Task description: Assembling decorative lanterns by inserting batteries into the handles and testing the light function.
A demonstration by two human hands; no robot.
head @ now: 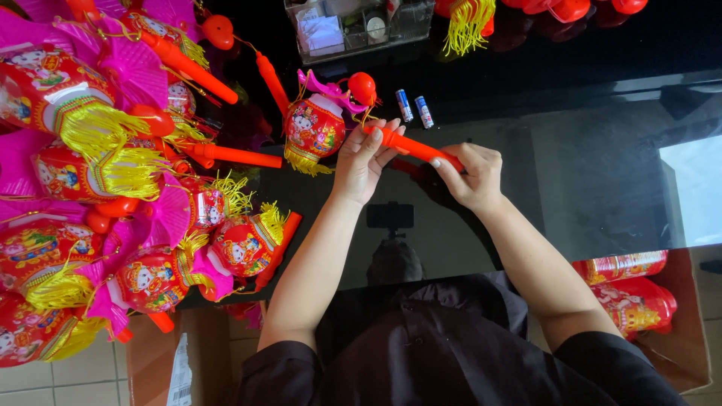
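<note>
Both hands, left hand, right hand, fingers closed round orange handle, two batteries beyond.

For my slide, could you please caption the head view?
Both hands hold an orange lantern handle over a glossy black table.

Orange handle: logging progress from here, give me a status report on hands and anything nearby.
Left hand and right hand both grip the orange handle over the black table. Red lantern hangs at its left end. Two batteries lie just beyond.
</note>
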